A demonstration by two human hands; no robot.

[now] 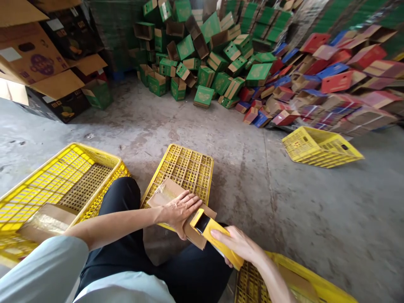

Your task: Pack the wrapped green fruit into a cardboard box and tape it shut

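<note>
A brown cardboard box [167, 192] lies on an upturned yellow plastic crate [186, 168] in front of my knees. My left hand [180, 211] rests flat on the box, fingers stretched out, pressing it down. My right hand [240, 245] is wrapped round a yellow tape dispenser [214, 235], whose black front end touches the near edge of the box beside my left fingers.
A yellow crate [67, 176] holding a taped cardboard box [47, 222] stands at my left. Another yellow crate [303, 284] sits at lower right, a tilted one [320, 147] farther right. Piles of green [205, 50], red and blue cartons line the back.
</note>
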